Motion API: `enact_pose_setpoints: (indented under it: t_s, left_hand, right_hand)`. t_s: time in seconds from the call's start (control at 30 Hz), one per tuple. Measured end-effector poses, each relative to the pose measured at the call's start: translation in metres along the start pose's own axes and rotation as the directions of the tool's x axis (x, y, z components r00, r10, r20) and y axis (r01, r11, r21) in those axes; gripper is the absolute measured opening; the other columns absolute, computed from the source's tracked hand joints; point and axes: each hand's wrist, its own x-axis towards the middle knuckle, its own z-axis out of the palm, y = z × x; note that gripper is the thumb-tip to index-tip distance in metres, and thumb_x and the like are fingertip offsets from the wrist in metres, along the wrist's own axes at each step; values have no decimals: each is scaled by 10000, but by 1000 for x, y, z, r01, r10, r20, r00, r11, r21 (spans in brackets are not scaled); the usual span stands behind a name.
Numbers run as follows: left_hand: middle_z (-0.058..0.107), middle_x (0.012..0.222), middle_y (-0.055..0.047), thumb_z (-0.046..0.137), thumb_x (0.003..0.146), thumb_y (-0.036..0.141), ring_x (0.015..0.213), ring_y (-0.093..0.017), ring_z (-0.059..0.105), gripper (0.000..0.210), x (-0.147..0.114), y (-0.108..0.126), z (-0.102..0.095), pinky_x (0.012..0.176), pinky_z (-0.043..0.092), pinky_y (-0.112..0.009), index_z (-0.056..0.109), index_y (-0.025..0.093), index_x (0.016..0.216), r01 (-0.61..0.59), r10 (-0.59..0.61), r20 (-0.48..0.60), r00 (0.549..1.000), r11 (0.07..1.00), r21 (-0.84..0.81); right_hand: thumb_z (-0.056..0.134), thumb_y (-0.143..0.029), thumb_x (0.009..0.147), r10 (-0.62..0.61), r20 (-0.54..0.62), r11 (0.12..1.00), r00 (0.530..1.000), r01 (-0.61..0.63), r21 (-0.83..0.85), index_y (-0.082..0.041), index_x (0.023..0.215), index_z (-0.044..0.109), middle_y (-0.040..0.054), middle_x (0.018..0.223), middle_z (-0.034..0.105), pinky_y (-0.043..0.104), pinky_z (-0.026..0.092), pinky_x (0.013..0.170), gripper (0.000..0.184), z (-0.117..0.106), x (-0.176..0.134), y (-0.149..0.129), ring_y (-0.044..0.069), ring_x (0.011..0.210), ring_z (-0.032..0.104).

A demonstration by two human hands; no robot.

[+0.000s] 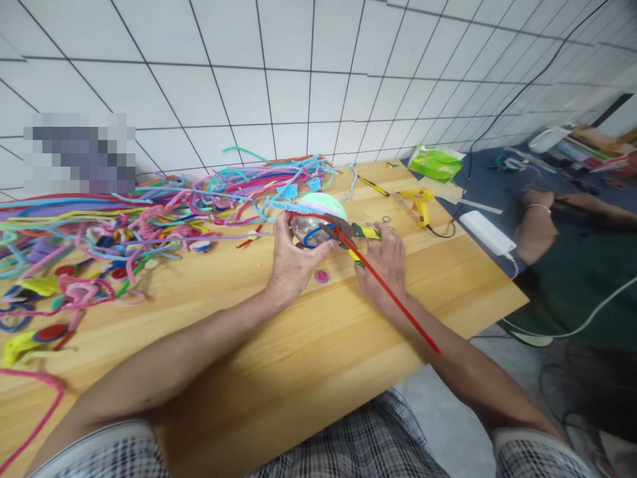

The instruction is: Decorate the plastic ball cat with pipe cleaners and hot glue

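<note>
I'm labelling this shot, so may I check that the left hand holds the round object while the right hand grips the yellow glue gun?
Not quite: in the head view, the right hand grips pliers with yellow-and-green handles; the glue gun lies on the table. The left hand does hold the round object.

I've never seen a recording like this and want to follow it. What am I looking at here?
There is no machine: these are a person's bare hands, seen from a camera on their head, looking forward and down. The left hand steadies a rounded object with a pale green top. In the grip of the right hand are green-and-yellow-handled pliers, beside a red strand. The wooden table also bears colourful fuzzy strands, a yellow glue gun and a yellow cutter knife. Another person's arm shows at right.
</note>
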Motion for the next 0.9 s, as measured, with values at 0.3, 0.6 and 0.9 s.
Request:
enact_pose_setpoints:
  t_s: [0.3, 0.6, 0.9]
  left_hand:
    - [571, 1504, -119, 1053, 776, 554, 1367, -312, 659, 956, 2, -1, 3, 1082, 671, -476, 485, 321, 1509, -19, 19, -25, 1000, 1000, -21]
    - [583, 1501, -121, 1019, 824, 569, 1369, -305, 674, 945, 2, -3, 5, 1045, 699, -460, 459, 337, 1549, -26, 26, -45, 999, 1000, -14]
    - [562, 1552, -130, 1046, 782, 586, 1398, -320, 668, 1022, 0, -1, 4, 1069, 700, -472, 454, 344, 1579, 11, -12, -34, 999, 999, -35]
  right_hand:
    - [619, -213, 1024, 65, 42, 998, 997, -65, -6, -159, 1418, 635, 285, 1606, 594, 622, 559, 1174, 398, -1, -3, -16, 402, 1428, 626]
    - [668, -196, 998, 101, 51, 995, 994, -102, 7, -185, 1404, 651, 262, 1603, 608, 616, 544, 1194, 406, -4, 0, -29, 410, 1451, 605]
    - [669, -174, 999, 95, 126, 995, 987, -97, 6, -156, 1369, 655, 271, 1580, 616, 599, 544, 1187, 370, -6, -1, -27, 415, 1420, 616]
